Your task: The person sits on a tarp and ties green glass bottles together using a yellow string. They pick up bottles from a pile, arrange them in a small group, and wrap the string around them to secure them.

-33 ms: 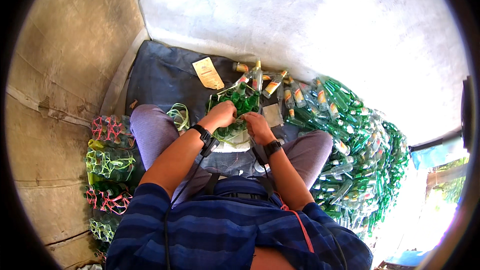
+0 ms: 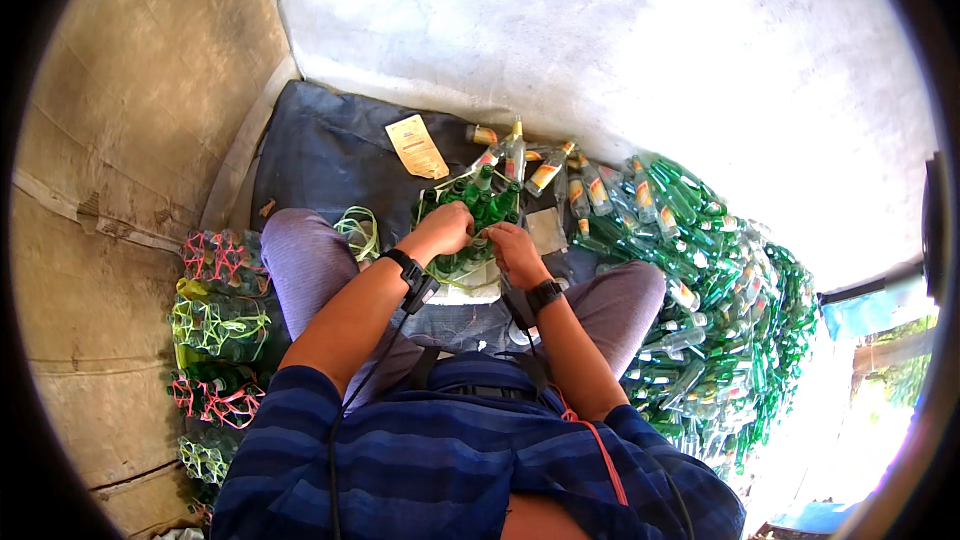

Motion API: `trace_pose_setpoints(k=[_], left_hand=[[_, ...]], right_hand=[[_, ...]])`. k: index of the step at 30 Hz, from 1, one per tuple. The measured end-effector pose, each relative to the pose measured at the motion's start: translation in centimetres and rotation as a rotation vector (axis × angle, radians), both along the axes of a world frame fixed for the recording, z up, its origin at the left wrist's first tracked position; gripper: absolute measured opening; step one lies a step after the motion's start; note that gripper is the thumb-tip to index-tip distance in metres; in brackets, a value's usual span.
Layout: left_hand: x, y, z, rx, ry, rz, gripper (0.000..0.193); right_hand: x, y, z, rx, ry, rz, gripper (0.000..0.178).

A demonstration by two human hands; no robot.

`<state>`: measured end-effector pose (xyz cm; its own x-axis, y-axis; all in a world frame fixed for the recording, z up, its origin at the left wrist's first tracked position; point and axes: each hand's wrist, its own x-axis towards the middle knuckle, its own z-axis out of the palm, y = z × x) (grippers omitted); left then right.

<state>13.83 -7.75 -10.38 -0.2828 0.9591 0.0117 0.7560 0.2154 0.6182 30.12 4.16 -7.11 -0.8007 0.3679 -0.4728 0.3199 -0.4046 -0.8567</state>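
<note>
Left hand (image 2: 447,228) and right hand (image 2: 514,252) curled close together by green glass bottles (image 2: 490,205).
Whether either gripped anything, I could not tell — the bottles clustered just beyond both, a pale green strap coil (image 2: 358,230) lay left, a bottle heap (image 2: 735,300) right.

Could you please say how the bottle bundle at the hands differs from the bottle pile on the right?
The bottle bundle is small; the bottle pile is far larger. Pale green strands cross the bundle, while the pile's bottles lie loose. The bundle's visible bottles look green, whereas the pile mixes green and clear. Both include green bottles.
</note>
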Motion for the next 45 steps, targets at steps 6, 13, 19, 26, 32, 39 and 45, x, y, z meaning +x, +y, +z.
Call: trace_pose_setpoints(k=[6, 13, 19, 26, 32, 39, 45], left_hand=[[0.1, 0.5, 0.4, -0.121, -0.021, 0.053, 0.017], [-0.2, 1.5, -2.0, -0.231, 0.01, 0.151, 0.02], [1.6, 0.1, 2.0, -0.104, -0.068, 0.236, 0.023], [1.9, 0.1, 3.1, -0.153, -0.086, 0.233, 0.029], [1.8, 0.1, 2.6, -0.151, -0.005, 0.239, 0.024], [1.9, 0.6, 2.5, -0.202, -0.023, 0.193, 0.031], [1.7, 0.5, 2.4, -0.166, -0.011, 0.153, 0.031]], right_hand=[[-2.2, 1.2, -2.3, 0.9, 0.035, -0.002, 0.022], [-3.8, 1.8, -4.2, 1.23, -0.105, 0.014, 0.022], [-3.2, 0.2, -1.2, 1.329, -0.23, -0.006, 0.016], [-1.8, 0.0, -1.7, 1.383, -0.184, 0.015, 0.015], [0.5, -1.1, -2.7, 1.004, -0.028, -0.229, 0.016], [1.4, 0.3, -7.6, 0.545, -0.014, -0.316, 0.017], [1.0, 0.3, -7.9, 0.51, -0.086, -0.263, 0.022]])
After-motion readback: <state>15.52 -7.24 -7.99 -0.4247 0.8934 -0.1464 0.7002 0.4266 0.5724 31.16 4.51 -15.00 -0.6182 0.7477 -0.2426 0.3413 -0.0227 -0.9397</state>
